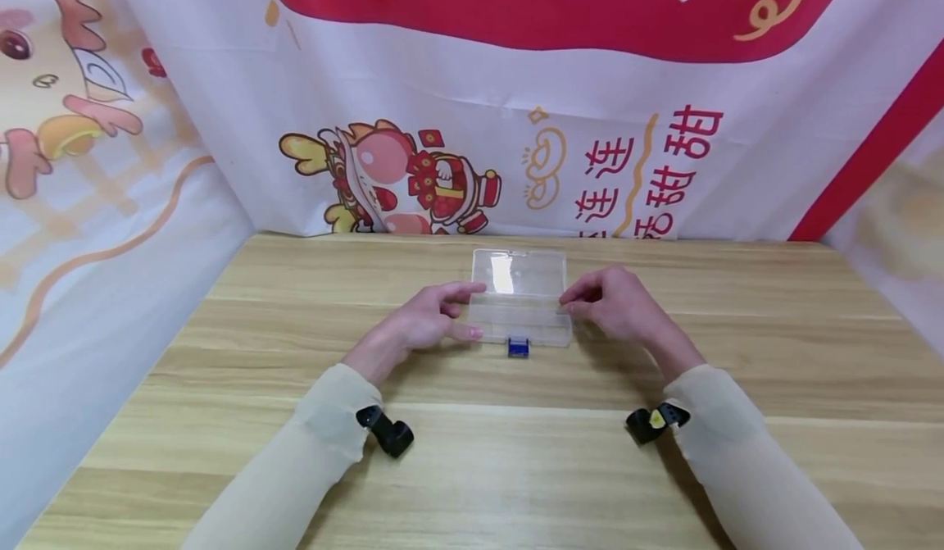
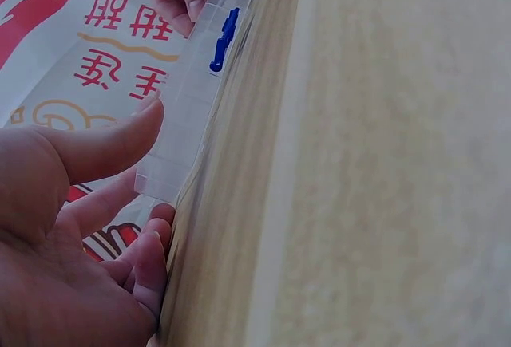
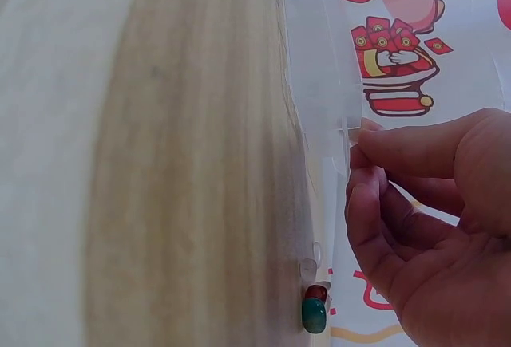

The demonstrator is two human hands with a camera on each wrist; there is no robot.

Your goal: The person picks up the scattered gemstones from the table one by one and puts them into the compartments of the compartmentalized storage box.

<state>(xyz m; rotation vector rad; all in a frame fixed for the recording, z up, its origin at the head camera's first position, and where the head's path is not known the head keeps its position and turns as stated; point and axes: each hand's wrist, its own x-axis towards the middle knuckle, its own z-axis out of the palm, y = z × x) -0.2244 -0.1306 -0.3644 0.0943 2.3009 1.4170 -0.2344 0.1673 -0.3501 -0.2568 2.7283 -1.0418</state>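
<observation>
A clear plastic case (image 1: 519, 320) lies on the table with its lid (image 1: 531, 273) raised at the back and a blue latch (image 1: 519, 347) at the front. My left hand (image 1: 431, 316) holds its left end, the thumb (image 2: 120, 141) at the front corner and the index finger reaching toward the back. At the right end, my right hand (image 1: 615, 304) pinches the case's edge near the lid side with thumb and fingertips. In the right wrist view the other fingers are curled in. No contents show in the case.
Small green (image 3: 314, 315) and red (image 3: 317, 292) bead-like pieces lie on the table beside the right hand, with clear ones near them; the right hand hides them from the head view. Behind the wooden table (image 1: 472, 452) hangs a printed cloth (image 1: 442, 66).
</observation>
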